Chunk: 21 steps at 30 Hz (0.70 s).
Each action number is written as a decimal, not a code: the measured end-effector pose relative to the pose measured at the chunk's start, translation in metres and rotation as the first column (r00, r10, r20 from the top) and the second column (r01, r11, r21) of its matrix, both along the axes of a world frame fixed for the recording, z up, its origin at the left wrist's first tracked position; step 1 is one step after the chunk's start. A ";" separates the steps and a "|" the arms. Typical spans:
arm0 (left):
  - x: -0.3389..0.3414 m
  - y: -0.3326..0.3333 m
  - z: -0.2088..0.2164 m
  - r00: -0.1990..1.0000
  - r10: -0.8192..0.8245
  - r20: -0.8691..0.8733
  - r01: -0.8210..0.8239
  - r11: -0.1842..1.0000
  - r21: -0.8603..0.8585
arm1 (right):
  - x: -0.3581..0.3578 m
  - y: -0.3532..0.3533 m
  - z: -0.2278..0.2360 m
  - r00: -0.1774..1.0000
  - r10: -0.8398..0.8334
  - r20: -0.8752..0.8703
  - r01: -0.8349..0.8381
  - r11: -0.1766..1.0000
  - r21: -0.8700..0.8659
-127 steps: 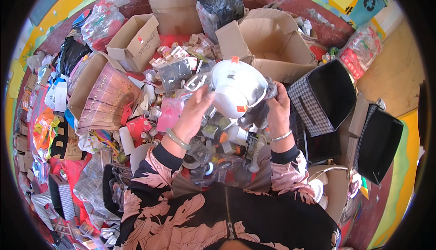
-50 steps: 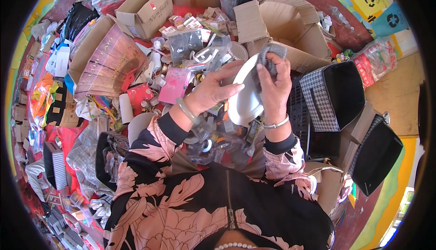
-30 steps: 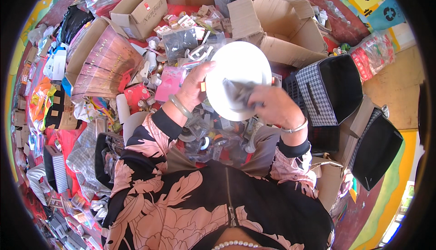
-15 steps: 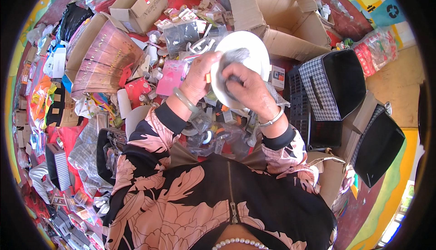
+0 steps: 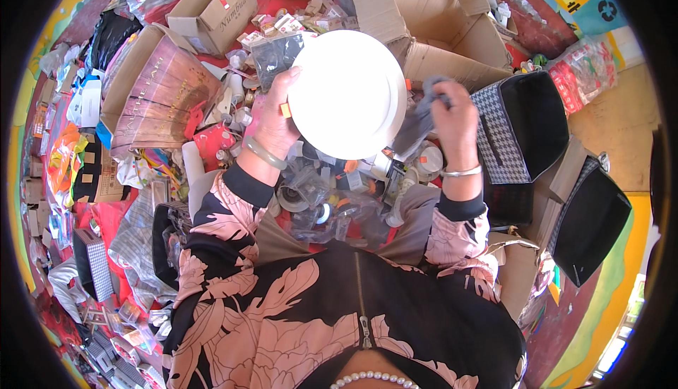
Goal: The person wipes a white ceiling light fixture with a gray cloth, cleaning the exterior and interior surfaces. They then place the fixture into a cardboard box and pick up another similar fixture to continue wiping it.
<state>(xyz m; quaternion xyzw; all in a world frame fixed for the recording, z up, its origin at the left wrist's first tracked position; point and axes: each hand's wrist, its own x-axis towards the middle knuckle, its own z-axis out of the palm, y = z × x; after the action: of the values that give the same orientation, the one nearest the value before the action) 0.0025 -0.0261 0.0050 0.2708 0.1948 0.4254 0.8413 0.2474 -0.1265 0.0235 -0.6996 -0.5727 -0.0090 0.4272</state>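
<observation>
A white round plate is held up in front of me, its bright face turned toward the view. My left hand grips its left edge, with a small orange-and-yellow tag by the fingers. To the right of the plate my right hand is closed around a grey cloth, which hangs down beside the rim. Clear plastic packaging and small loose items lie below the plate, between my legs.
Open cardboard boxes stand at the far side, one more to the left. Black bins with a houndstooth pattern are at the right. A pinkish wood-print box stands left, among heaps of small goods. A black basket sits near my left elbow.
My right hand has moved off the plate to the right with the cloth. The plate has shifted left and now faces me more fully, still in my left hand.
</observation>
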 end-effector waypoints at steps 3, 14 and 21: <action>-0.002 -0.001 0.001 0.999 0.049 0.025 -0.049 0.999 0.019 | 0.001 -0.005 0.007 0.872 0.142 -0.468 -0.085 0.986 0.140; 0.003 0.005 -0.005 0.950 0.307 0.056 -0.307 0.952 -0.009 | -0.084 0.006 -0.003 0.909 0.416 0.002 -0.416 0.909 -0.024; -0.002 0.015 -0.030 0.950 0.312 -0.032 -0.313 0.950 -0.021 | -0.100 0.003 -0.004 0.848 0.519 0.106 -0.502 0.851 -0.152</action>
<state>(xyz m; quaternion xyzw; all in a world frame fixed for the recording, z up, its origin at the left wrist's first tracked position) 0.0002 -0.0112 -0.0246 0.2316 0.2525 0.5467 0.7640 0.1476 -0.1232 0.0198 -0.5433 -0.7670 0.0887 0.3297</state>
